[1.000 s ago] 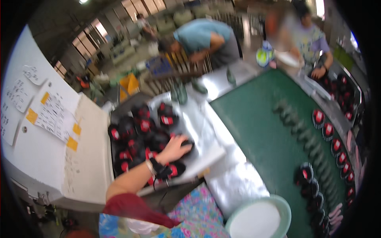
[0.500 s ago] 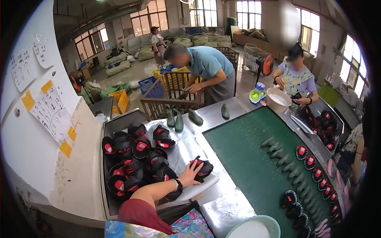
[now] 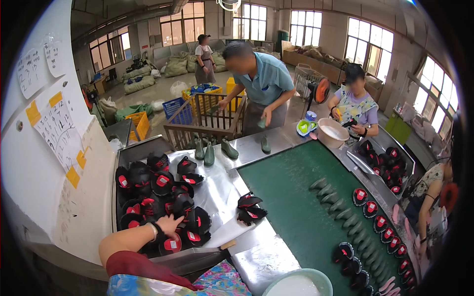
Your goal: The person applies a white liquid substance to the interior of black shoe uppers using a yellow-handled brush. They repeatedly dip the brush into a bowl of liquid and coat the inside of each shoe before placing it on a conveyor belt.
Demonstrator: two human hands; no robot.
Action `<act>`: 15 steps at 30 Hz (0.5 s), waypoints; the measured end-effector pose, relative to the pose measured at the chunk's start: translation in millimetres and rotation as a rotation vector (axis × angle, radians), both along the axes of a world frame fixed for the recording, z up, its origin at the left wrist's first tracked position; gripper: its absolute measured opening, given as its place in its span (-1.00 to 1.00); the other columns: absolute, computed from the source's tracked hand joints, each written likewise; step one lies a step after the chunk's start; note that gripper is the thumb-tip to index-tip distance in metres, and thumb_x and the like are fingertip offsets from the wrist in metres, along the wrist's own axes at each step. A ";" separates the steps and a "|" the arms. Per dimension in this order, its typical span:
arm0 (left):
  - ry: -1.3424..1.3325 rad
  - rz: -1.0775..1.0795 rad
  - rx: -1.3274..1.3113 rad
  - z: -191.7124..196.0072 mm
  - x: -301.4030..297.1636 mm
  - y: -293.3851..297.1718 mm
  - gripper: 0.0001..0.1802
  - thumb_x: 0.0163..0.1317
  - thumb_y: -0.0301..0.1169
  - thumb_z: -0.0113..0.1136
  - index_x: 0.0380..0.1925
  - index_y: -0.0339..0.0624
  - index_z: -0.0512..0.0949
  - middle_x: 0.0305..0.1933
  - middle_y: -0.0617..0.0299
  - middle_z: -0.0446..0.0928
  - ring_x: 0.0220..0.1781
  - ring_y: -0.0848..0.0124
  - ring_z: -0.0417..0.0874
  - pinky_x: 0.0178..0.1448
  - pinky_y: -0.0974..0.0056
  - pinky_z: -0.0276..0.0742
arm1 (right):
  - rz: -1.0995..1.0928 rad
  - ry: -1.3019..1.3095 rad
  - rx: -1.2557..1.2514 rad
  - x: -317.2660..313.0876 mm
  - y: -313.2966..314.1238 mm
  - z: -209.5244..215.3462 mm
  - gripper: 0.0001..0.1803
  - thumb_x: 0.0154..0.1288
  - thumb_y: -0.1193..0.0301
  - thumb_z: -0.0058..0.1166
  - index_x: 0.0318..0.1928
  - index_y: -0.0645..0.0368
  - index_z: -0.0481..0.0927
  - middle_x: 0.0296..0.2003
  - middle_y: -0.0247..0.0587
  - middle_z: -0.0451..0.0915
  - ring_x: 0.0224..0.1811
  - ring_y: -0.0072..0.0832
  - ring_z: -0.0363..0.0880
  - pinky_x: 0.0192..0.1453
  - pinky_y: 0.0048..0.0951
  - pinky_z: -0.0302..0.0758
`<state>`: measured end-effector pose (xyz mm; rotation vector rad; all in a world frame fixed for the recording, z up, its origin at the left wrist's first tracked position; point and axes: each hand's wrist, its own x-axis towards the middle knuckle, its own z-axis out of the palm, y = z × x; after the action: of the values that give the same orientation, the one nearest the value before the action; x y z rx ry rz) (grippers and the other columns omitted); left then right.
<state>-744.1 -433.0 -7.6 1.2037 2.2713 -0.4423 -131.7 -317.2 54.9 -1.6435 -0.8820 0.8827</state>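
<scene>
My left hand (image 3: 170,225), with a dark band at the wrist, reaches over the heap of black and red shoe uppers (image 3: 160,182) in the metal tray at the left. Its fingers are apart and touch the uppers near the tray's front; none is lifted. A pair of black uppers (image 3: 251,208) lies by itself on the shiny metal table, right of the heap. My right hand is out of view. Beyond the table's middle stand several dark green shoe lasts (image 3: 209,154).
A green conveyor belt (image 3: 276,182) carries rows of lasts (image 3: 345,214) and red-lined uppers (image 3: 380,223). A pale green basin (image 3: 323,282) of white liquid stands at the near edge. Across the table, a person in a blue shirt (image 3: 269,79) leans by a brown slatted cart (image 3: 202,130); another works at right.
My left hand has let go of the pair of uppers on the metal table and moved left to the heap. The blue-shirted person has straightened somewhat, hands now apart.
</scene>
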 end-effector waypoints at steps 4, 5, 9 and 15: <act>-0.069 -0.085 -0.047 -38.5 15.0 -17.2 0.35 -0.30 0.11 0.53 0.45 -0.02 -0.09 0.22 -0.33 0.31 0.15 -0.12 0.50 0.16 0.02 0.49 | 0.035 0.002 0.017 -0.6 5.8 1.2 -0.57 0.47 0.12 -0.11 -0.36 0.26 0.44 -0.44 -0.14 0.55 -0.42 -0.45 0.49 -0.30 -0.43 0.47; -0.071 -0.080 -0.055 -46.6 12.1 -12.0 0.35 -0.30 0.10 0.53 0.44 -0.04 -0.09 0.22 -0.32 0.31 0.14 -0.11 0.51 0.14 0.04 0.50 | 0.048 -0.002 0.011 -0.8 5.5 4.8 -0.59 0.46 0.14 -0.10 -0.35 0.26 0.44 -0.44 -0.15 0.55 -0.42 -0.46 0.49 -0.30 -0.44 0.47; -0.098 -0.153 -0.033 -64.1 -9.6 14.5 0.19 -0.30 0.06 0.54 0.38 0.01 0.14 0.18 -0.26 0.37 0.15 -0.11 0.51 0.16 0.02 0.49 | 0.021 -0.007 0.021 0.8 -4.7 14.0 -0.62 0.46 0.16 -0.09 -0.31 0.27 0.44 -0.44 -0.17 0.54 -0.41 -0.47 0.49 -0.29 -0.44 0.47; 0.003 -0.162 0.165 -74.4 -26.8 63.7 -0.54 -0.17 -0.06 0.40 -0.26 -0.01 0.61 -0.23 0.03 0.65 -0.13 0.03 0.68 -0.04 0.02 0.60 | -0.101 0.068 0.030 -0.6 -12.5 -3.0 -0.62 0.43 0.21 -0.01 -0.44 0.27 0.46 -0.56 -0.28 0.46 -0.60 -0.57 0.35 -0.49 -0.55 0.34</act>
<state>-770.9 -369.3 -82.0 1.4776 2.2576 -0.3204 -132.4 -329.7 51.8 -1.6084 -0.7552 0.8470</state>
